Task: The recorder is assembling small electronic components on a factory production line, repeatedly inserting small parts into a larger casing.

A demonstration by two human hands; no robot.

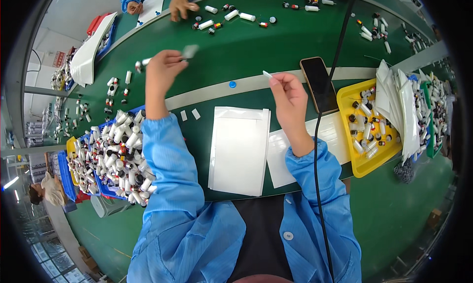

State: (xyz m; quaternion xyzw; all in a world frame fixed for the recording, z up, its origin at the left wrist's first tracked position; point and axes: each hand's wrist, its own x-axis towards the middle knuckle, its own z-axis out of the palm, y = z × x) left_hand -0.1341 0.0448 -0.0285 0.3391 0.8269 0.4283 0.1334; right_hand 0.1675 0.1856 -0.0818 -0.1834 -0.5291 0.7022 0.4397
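Note:
My left hand [163,71] reaches out over the green belt at the left, fingers closed. A small pale, see-through piece [190,51], smeared by motion, sticks out from its fingertips. A white cylinder with a dark end [146,62] shows just left of that hand; I cannot tell whether they touch. My right hand [289,96] pinches a small thin white piece [267,74] between thumb and fingers, above the metal rail [251,79]. Between my forearms lies a stack of white sheets [239,155]. Two small white rectangles [196,114] rest left of the stack.
A blue bin [109,190] heaped with white cylinders stands left; a yellow tray [363,167] with more is right. A phone [318,83] and hanging black cable [318,179] are near my right hand. A blue cap [232,85] sits on the rail. Another person's hand [182,7] works across the belt.

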